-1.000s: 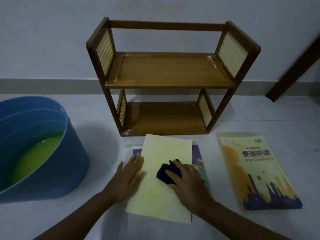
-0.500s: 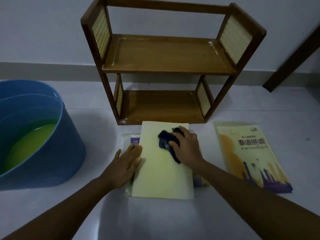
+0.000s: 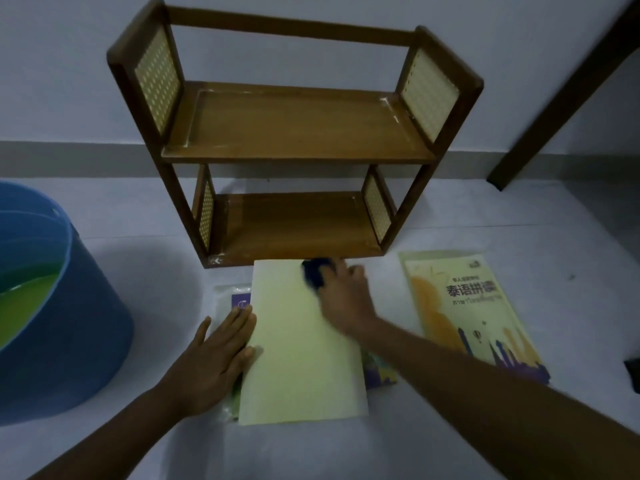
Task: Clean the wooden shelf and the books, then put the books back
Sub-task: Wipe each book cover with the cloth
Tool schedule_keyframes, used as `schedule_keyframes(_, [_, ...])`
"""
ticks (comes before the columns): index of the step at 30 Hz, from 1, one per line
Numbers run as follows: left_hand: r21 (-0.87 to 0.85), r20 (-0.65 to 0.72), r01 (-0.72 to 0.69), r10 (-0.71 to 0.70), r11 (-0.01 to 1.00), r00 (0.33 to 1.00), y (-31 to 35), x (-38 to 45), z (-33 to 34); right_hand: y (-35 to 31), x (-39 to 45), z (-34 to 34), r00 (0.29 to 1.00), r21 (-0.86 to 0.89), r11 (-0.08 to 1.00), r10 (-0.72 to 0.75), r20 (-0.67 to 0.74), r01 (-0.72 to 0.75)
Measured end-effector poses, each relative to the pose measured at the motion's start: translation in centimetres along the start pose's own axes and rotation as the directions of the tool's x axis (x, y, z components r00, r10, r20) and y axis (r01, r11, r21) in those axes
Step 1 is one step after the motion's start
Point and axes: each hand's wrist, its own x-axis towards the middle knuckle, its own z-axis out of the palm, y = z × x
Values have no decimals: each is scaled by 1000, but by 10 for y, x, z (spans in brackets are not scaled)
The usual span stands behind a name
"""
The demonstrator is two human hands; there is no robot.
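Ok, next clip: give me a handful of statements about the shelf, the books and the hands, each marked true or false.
1. Both tiers of the wooden shelf are bare. True.
2. The right hand presses a dark cloth on the pale yellow book. True.
3. The left hand is dipped in the blue bucket. False: it lies flat on the pale yellow book's left edge.
4. The printed-cover book stands on the upper tier. False: it lies flat on the floor, right of the hands.
5. The bucket holds greenish liquid. True.

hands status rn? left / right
Left hand: open, flat, pressing the pale yellow book.
Right hand: closed on the dark blue cloth.
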Motion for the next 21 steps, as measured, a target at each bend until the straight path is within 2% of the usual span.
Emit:
schedule_keyframes(2, [-62, -15, -6, 5, 998, 1000, -3, 4, 0, -27, -60, 18, 960, 7, 960, -280, -29, 280])
schedule_keyframes(4, [-45, -10, -18, 17, 999, 1000, -7, 6, -1, -52, -117, 30, 834, 80, 836, -548, 61, 543])
schedule_keyframes(5, [-26, -13, -29, 28, 999, 1000, -7, 6, 0, -55, -133, 30, 782, 130, 788, -615, 102, 602])
schedule_keyframes(6, [-9, -13, -37, 37, 999, 999, -11, 6, 0, -54, -135, 31, 760, 173, 771, -636, 135, 614])
schedule_keyframes(7, [1, -11, -48, 48, 999, 999, -11, 6, 0, -45, -128, 31, 764, 176, 774, -631, 136, 608])
schedule_keyframes(9, [32, -1, -51, 51, 998, 999, -6, 6, -6, -14, -100, 28, 826, 59, 826, -563, 33, 560])
schedule_keyframes(12, [128, 76, -9, -1, 992, 997, 6, 4, -16, 55, -59, 13, 968, -46, 968, -249, -38, 247])
schedule_keyframes(14, [160, 117, -33, 15, 987, 993, 8, -2, -19, 98, -47, 3, 999, -83, 996, -29, -36, 26])
schedule_keyframes(16, [205, 121, -109, 85, 973, 989, 6, -6, -18, 127, -50, 1, 996, -85, 993, 84, -24, -86])
schedule_keyframes(19, [271, 112, -242, 219, 932, 969, 9, -5, -19, 131, -67, 15, 994, -107, 991, 89, 67, -81])
schedule_keyframes(21, [307, 130, -311, 284, 899, 950, 13, -2, -22, 119, -82, 19, 999, -141, 990, 32, 37, -27])
